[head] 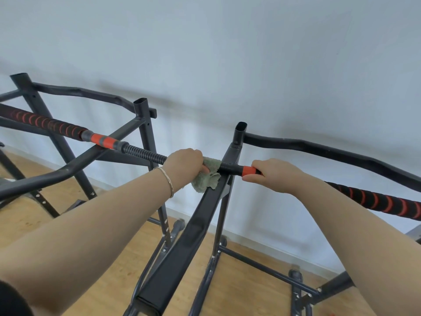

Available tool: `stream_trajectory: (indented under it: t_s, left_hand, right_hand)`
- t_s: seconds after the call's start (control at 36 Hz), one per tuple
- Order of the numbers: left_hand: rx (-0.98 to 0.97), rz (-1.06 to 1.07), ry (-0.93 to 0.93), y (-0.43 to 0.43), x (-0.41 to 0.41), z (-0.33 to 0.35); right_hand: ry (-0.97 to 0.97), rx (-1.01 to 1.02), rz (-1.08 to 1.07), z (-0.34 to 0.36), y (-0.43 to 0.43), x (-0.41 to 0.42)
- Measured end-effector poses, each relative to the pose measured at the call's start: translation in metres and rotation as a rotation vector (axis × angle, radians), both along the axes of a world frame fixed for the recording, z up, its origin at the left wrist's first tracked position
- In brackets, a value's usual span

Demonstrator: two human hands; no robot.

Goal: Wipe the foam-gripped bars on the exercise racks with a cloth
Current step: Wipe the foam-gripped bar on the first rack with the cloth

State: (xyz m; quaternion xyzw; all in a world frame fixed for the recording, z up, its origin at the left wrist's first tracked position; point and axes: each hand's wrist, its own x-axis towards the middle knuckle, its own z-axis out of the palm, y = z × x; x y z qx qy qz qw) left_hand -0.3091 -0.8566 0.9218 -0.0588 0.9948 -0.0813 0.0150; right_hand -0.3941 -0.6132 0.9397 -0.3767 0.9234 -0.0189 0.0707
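Note:
A long bar point(141, 152) runs from the left edge to the right edge across two black exercise racks. It has black foam grips with red stripes at the left end point(45, 123) and the right end point(382, 201), orange collars and a ribbed spring middle. My left hand point(184, 167) grips a green cloth point(207, 176) wrapped around the bar's middle. My right hand point(273, 173) holds the bar just right of an orange collar point(248, 171).
The left rack point(141, 124) and right rack point(230, 179) stand side by side against a pale wall point(227, 53). Their base tubes and rubber feet spread over the wooden floor point(114, 258). A wide black rack beam point(182, 242) runs toward me between my arms.

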Motion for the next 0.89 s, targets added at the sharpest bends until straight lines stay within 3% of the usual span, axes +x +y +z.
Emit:
stream_trajectory:
  t_s: [0.28, 0.42, 0.64, 0.81, 0.89]
  left_hand:
    - [0.166, 0.100, 0.091, -0.009, 0.011, 0.018]
    - [0.310, 0.079, 0.318, -0.014, 0.017, 0.029]
    - [0.896, 0.085, 0.484, 0.029, 0.017, 0.040]
    - [1.303, 0.081, 0.435, 0.061, 0.010, 0.042]
    - [1.379, 0.077, 0.386, 0.066, 0.008, 0.041]
  right_hand:
    - [-0.026, -0.020, -0.027, 0.002, -0.001, 0.000]
    - [0.037, -0.046, -0.025, -0.002, -0.001, 0.000]
    - [-0.025, -0.606, -0.026, 0.003, -0.013, 0.019]
    - [-0.346, -0.902, -0.165, 0.015, -0.017, 0.035]
    - [-0.529, -1.075, -0.271, 0.019, -0.005, 0.033]
